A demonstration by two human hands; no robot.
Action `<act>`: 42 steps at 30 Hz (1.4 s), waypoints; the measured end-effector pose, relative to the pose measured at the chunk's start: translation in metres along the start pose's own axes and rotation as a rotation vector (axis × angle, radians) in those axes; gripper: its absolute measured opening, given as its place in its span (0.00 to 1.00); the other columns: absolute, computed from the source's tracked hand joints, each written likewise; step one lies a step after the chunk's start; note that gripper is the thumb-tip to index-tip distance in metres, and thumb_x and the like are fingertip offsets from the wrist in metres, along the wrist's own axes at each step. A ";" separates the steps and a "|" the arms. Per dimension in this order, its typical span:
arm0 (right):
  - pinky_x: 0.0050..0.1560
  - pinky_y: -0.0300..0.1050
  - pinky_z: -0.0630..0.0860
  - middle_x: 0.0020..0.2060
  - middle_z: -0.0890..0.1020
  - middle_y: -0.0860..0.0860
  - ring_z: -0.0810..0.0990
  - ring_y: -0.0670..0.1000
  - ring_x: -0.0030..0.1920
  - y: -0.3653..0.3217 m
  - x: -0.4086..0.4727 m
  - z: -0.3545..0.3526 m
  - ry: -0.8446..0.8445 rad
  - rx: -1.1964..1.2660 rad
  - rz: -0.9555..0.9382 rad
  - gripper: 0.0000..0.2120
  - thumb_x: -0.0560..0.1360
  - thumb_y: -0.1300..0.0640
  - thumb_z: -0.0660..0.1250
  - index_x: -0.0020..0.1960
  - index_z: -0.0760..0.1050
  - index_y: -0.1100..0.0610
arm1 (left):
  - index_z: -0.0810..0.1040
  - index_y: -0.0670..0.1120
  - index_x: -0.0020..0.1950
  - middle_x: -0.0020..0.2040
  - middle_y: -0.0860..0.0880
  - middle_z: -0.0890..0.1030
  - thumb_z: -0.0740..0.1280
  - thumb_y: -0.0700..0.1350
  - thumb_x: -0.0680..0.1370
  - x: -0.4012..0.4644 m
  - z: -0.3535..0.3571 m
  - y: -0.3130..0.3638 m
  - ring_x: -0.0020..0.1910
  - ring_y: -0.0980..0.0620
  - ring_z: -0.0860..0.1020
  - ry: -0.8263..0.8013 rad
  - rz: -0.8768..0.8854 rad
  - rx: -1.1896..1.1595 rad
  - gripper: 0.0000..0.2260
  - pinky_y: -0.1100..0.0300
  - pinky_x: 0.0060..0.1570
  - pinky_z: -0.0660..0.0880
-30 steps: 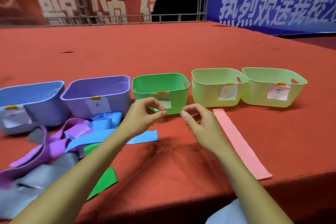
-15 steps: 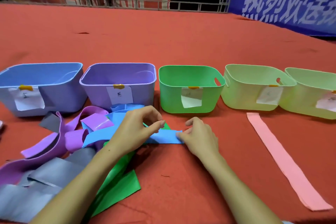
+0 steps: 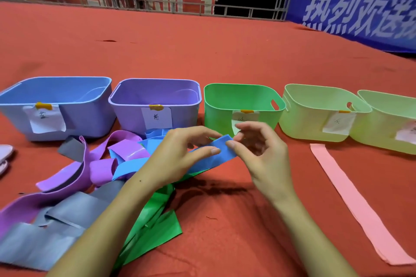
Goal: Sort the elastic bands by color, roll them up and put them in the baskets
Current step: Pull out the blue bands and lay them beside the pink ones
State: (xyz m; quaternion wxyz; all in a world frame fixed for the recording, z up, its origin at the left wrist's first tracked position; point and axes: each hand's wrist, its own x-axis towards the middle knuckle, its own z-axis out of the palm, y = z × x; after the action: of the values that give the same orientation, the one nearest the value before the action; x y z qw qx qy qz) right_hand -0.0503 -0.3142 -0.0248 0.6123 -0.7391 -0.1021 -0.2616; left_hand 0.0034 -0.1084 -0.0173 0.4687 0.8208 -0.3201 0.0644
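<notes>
Just near of the green basket (image 3: 242,105), I have both hands on the free end of a blue band (image 3: 216,155), lifted a little off the table (image 3: 225,56). My left hand (image 3: 177,157) pinches the band between thumb and fingers a bit back from the tip, while my right hand (image 3: 261,153) nips the tip itself with thumb and forefinger, its other fingers loosely spread. I judge this grip is for starting the first tight turn of the roll. The band's tail trails left into a tangle of purple band (image 3: 74,177), grey band (image 3: 54,227) and green band (image 3: 155,227), so it may drag those along. The blue basket (image 3: 56,92) sits far left, beyond the purple basket (image 3: 155,92); all look empty from here. A pink band (image 3: 351,200) lies flat at right, apart.
</notes>
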 end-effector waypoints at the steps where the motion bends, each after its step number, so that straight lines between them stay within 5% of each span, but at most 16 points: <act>1: 0.51 0.43 0.81 0.44 0.85 0.51 0.85 0.50 0.46 -0.004 0.000 0.000 0.016 0.031 -0.028 0.15 0.74 0.66 0.78 0.59 0.80 0.58 | 0.87 0.51 0.58 0.47 0.56 0.88 0.76 0.45 0.79 0.000 -0.002 0.005 0.46 0.58 0.84 0.037 0.019 -0.021 0.08 0.63 0.46 0.76; 7: 0.55 0.43 0.81 0.55 0.85 0.54 0.85 0.49 0.55 -0.027 -0.002 0.016 0.094 0.301 -0.003 0.22 0.72 0.58 0.77 0.64 0.76 0.58 | 0.88 0.43 0.52 0.46 0.53 0.89 0.76 0.38 0.78 0.001 -0.012 0.036 0.45 0.60 0.86 0.219 0.100 -0.178 0.04 0.64 0.48 0.80; 13: 0.60 0.45 0.80 0.58 0.87 0.56 0.85 0.51 0.58 -0.015 -0.009 0.040 -0.104 0.374 0.121 0.19 0.77 0.62 0.75 0.66 0.76 0.62 | 0.88 0.40 0.51 0.46 0.50 0.90 0.76 0.35 0.77 -0.001 -0.022 0.053 0.46 0.53 0.88 0.417 0.065 -0.364 0.04 0.57 0.49 0.84; 17: 0.62 0.66 0.80 0.55 0.87 0.60 0.84 0.54 0.55 -0.021 -0.009 0.056 -0.136 0.355 0.147 0.11 0.80 0.57 0.70 0.60 0.81 0.61 | 0.88 0.41 0.52 0.45 0.48 0.90 0.77 0.38 0.77 -0.003 -0.029 0.064 0.44 0.48 0.87 0.511 0.051 -0.415 0.04 0.47 0.43 0.86; 19: 0.59 0.73 0.78 0.54 0.85 0.65 0.83 0.57 0.52 -0.025 -0.008 0.059 -0.137 0.367 0.167 0.11 0.82 0.54 0.68 0.57 0.82 0.60 | 0.88 0.44 0.51 0.44 0.48 0.90 0.77 0.39 0.77 -0.002 -0.033 0.067 0.42 0.49 0.87 0.545 0.025 -0.464 0.04 0.50 0.39 0.86; 22: 0.44 0.66 0.81 0.45 0.85 0.68 0.82 0.56 0.43 -0.031 -0.009 0.056 -0.143 0.381 0.190 0.10 0.82 0.53 0.66 0.54 0.81 0.59 | 0.87 0.43 0.51 0.44 0.48 0.89 0.76 0.38 0.77 -0.002 -0.040 0.068 0.40 0.53 0.85 0.578 0.003 -0.495 0.03 0.59 0.33 0.82; 26: 0.35 0.56 0.68 0.36 0.73 0.61 0.70 0.55 0.38 -0.027 -0.013 0.042 -0.201 0.336 0.172 0.11 0.81 0.49 0.68 0.52 0.80 0.58 | 0.85 0.39 0.53 0.44 0.45 0.89 0.76 0.38 0.78 0.001 -0.042 0.060 0.37 0.52 0.84 0.513 -0.081 -0.555 0.06 0.56 0.33 0.83; 29: 0.37 0.52 0.75 0.38 0.80 0.60 0.77 0.56 0.39 -0.021 -0.011 0.027 -0.244 0.296 0.239 0.09 0.82 0.54 0.69 0.55 0.80 0.61 | 0.83 0.37 0.55 0.43 0.42 0.88 0.76 0.36 0.77 0.003 -0.031 0.053 0.35 0.53 0.84 0.443 -0.160 -0.563 0.08 0.58 0.29 0.80; 31: 0.46 0.51 0.83 0.47 0.87 0.56 0.85 0.54 0.47 -0.016 -0.009 0.018 -0.247 0.214 0.267 0.11 0.81 0.54 0.72 0.60 0.80 0.58 | 0.83 0.37 0.53 0.41 0.42 0.88 0.76 0.36 0.78 0.003 -0.019 0.047 0.34 0.54 0.83 0.390 -0.204 -0.560 0.06 0.60 0.27 0.78; 35: 0.63 0.50 0.81 0.61 0.86 0.51 0.84 0.52 0.63 -0.007 -0.003 0.002 -0.255 0.206 0.234 0.22 0.76 0.53 0.70 0.68 0.78 0.56 | 0.84 0.39 0.51 0.41 0.41 0.88 0.75 0.36 0.78 0.003 0.004 0.033 0.36 0.47 0.83 0.292 -0.285 -0.552 0.03 0.56 0.29 0.80; 42: 0.53 0.55 0.84 0.44 0.88 0.51 0.85 0.50 0.47 -0.003 -0.003 0.004 0.033 0.259 0.244 0.10 0.75 0.52 0.73 0.52 0.84 0.57 | 0.84 0.38 0.52 0.38 0.44 0.87 0.75 0.37 0.79 0.000 0.021 0.025 0.31 0.50 0.81 0.163 -0.325 -0.547 0.04 0.58 0.28 0.77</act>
State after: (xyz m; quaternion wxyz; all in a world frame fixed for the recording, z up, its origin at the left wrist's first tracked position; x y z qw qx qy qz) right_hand -0.0531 -0.3087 -0.0237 0.7311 -0.6566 -0.0344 -0.1821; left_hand -0.0156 -0.1344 -0.0109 0.7000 0.6969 -0.1520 -0.0340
